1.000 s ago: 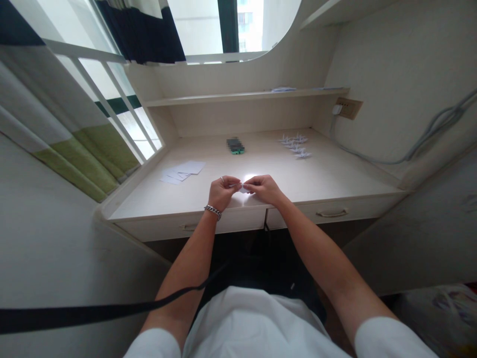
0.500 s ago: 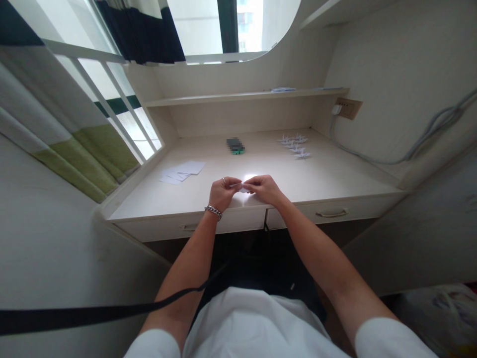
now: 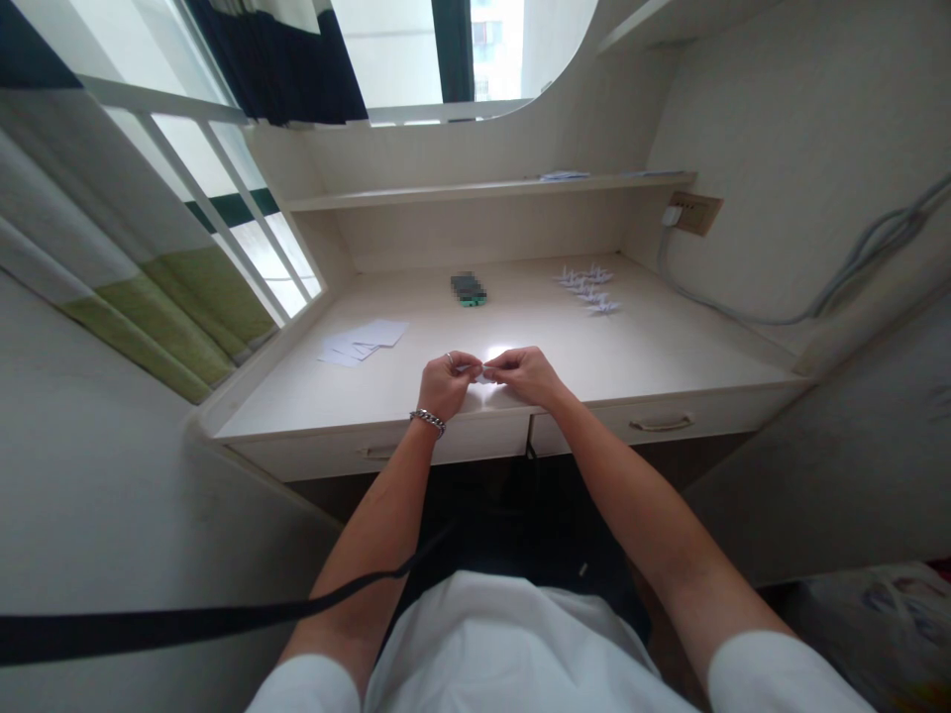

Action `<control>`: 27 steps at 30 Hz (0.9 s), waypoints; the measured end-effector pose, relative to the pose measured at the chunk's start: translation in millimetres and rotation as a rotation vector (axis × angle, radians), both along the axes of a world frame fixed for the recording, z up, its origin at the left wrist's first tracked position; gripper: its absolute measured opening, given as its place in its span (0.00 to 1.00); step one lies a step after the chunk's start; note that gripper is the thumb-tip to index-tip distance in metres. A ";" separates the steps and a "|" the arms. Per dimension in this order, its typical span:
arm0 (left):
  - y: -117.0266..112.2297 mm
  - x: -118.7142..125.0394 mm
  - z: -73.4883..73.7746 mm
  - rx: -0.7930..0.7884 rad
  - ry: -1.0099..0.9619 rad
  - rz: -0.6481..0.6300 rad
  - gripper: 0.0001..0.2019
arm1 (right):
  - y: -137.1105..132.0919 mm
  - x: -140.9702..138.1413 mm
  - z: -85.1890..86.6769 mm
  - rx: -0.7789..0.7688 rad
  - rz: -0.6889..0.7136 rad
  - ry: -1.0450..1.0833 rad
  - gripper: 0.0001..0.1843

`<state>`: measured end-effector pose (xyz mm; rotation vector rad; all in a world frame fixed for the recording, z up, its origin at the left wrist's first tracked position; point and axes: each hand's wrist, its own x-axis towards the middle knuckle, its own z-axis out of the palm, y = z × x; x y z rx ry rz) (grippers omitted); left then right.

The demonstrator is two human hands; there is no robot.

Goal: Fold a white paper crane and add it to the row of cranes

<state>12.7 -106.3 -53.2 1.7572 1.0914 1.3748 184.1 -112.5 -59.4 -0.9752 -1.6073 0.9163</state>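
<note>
Small white paper piece [image 3: 482,378] is sitting btwn L hand [image 3: 444,384] & R hand [image 3: 527,375], both hands' fingers pinching it, neither nearer, long axis unclear.

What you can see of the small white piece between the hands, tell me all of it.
The small white piece looks like paper; most of it is hidden by fingers, and any folds are too small to make out. The left hand and right hand pinch it between them, near the front edge of the desk. Whether it touches the desktop cannot be told.
</note>
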 end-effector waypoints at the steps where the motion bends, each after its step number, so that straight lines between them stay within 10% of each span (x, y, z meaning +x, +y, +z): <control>1: 0.1 -0.1 -0.2 0.003 0.004 0.003 0.04 | -0.2 0.1 0.2 -0.004 0.004 0.000 0.13; 27: 2.9 -2.6 -1.9 -0.080 0.022 -0.008 0.12 | 3.9 0.7 -1.9 0.032 0.001 -0.012 0.12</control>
